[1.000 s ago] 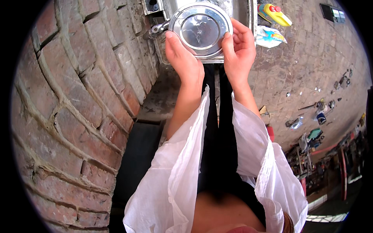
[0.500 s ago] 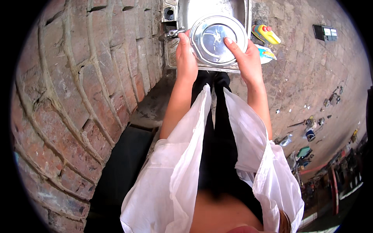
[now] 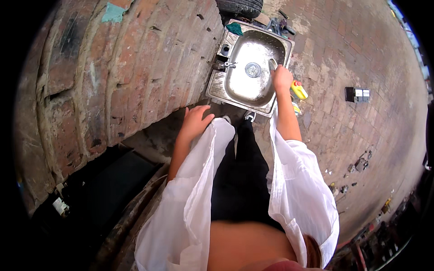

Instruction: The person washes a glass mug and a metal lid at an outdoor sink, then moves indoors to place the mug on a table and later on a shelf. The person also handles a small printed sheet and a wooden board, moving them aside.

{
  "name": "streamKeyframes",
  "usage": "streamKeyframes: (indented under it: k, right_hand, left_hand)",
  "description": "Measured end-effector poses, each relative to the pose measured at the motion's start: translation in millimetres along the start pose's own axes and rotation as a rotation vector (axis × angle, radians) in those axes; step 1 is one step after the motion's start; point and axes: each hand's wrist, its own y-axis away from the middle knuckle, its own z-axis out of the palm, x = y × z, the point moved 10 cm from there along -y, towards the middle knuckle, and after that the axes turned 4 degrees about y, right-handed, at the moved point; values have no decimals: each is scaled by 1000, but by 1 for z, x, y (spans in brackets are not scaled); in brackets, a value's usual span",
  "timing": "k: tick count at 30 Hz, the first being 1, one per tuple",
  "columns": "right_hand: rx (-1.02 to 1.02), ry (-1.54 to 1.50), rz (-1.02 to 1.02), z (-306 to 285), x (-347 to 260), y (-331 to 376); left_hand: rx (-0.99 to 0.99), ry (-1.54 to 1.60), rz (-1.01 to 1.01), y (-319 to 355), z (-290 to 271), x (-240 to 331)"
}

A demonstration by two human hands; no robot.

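Note:
My right hand point(image 3: 282, 78) is closed at the right side of the metal sink point(image 3: 264, 105), over the basin's inner wall. It grips what looks like the round metal lid point(image 3: 272, 64), tilted so that only a thin shiny edge shows past the fingers. My left hand point(image 3: 195, 121) hangs in the air left of the sink's near corner, fingers apart and holding nothing. Inside the wet basin the round drain point(image 3: 253, 69) shows. A metal tap point(image 3: 224, 66) stands on the sink's left rim.
A dark green cloth point(image 3: 234, 29) lies on the far left corner of the sink. Yellow bottle point(image 3: 299, 90) and a black-and-white battery-like box point(image 3: 357, 95) are to the right. The brick wall point(image 3: 131, 67) runs along the left; a tyre point(image 3: 242, 7) stands beyond the sink.
My left hand has let go of the round metal lid and moved down and left. My right hand now holds it alone, tilted at the sink's right side. The view takes in more of the sink.

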Motion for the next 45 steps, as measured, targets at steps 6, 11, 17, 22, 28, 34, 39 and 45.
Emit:
streamKeyframes:
  k: [6, 11, 17, 22, 28, 34, 39, 45]
  right_hand:
    - [78, -750, 206, -76, -45, 111]
    - [11, -816, -35, -131, -110, 198]
    - [-76, -783, -562, -177, -267, 367]
    - [-47, -813, -934, -203, -400, 518]
    - [-100, -820, -1394, -220, -570, 660]
    - [-738, -1176, -1474, -199, -690, 755]
    - [-603, -1193, -1350, -189, -784, 778]
    - [-1052, -1369, -1209, -133, -921, 767]
  left_hand:
    - [68, 8, -117, 93, -18, -67]
    - [243, 111, 34, 178, -64, -112]
    - [398, 418, 53, 311, -85, -240]
    - [399, 1188, 105, 408, -63, -301]
    - [559, 2067, 517, 507, -110, -344]
    - [1130, 1811, 664, 628, -180, -419]
    - [1308, 1752, 640, 657, -213, -484]
    - [1414, 1419, 431, 644, -300, -565]
